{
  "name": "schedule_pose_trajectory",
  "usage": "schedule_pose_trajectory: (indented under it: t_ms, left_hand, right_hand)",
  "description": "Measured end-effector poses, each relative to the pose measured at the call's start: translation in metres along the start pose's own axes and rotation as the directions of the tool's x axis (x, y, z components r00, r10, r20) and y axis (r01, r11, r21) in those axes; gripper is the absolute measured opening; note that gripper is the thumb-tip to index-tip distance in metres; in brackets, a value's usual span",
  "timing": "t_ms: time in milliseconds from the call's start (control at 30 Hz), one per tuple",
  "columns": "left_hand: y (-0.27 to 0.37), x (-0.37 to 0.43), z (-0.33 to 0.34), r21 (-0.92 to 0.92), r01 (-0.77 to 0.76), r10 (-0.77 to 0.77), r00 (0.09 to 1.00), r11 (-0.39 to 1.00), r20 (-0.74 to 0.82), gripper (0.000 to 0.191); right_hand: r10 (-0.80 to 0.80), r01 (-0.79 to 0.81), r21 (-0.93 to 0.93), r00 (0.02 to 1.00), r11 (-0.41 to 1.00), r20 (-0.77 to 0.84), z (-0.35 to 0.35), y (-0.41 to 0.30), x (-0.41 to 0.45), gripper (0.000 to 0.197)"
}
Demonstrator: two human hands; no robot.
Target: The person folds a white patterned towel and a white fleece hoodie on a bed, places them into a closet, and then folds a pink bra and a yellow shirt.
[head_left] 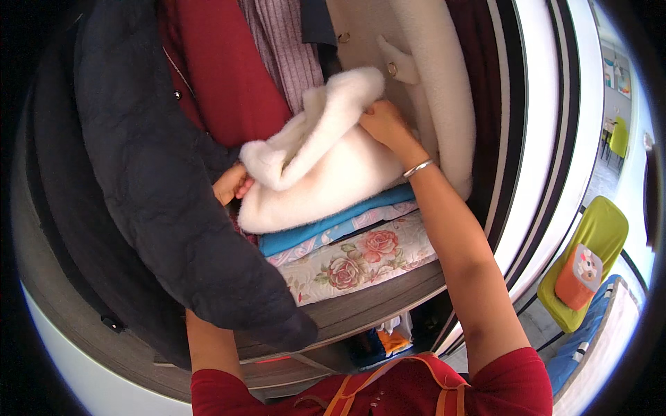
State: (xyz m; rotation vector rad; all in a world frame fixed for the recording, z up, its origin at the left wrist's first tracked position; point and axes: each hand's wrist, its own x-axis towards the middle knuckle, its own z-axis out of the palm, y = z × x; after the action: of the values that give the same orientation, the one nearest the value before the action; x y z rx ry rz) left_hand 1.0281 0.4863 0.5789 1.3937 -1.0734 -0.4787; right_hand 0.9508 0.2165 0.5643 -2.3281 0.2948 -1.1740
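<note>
A folded white plush garment or blanket (322, 171) rests on a stack of folded textiles inside a wardrobe. My right hand (387, 125) grips its upper right fold, with a silver bangle at the wrist. At its left end, my left hand (231, 183) has curled fingers against the plush edge. A dark padded coat (156, 182) hangs over my left forearm and hides it. Beneath the white plush lie a blue folded cloth (312, 223), a pale patterned cloth (359, 223) and a floral quilted cover (354, 260).
The stack sits on a wooden shelf (374, 307). Behind it hang a red garment (229, 67), a ribbed mauve garment (283, 47) and a cream coat (437, 78). White sliding-door edges (541, 104) stand to the right. Beyond is a green chair (598, 223) bearing an orange box-like object (577, 275).
</note>
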Motion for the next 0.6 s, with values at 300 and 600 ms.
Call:
schedule_pose_trajectory:
  t_ms: [300, 600]
  left_hand:
    - [-0.050, -0.012, -0.033, 0.333, -0.085, 0.154, 0.970, 0.939, -0.187, 0.046]
    - [-0.067, 0.030, -0.032, 0.949, 0.307, 0.262, 0.912, 0.071, -0.315, 0.038]
  right_hand:
    - [-0.281, 0.267, -0.090, 0.930, 0.959, -0.236, 0.061, -0.026, 0.016, 0.039]
    - [0.055, 0.099, -0.292, 0.878, 0.951, 0.476, 0.138, 0.038, 0.078, 0.062]
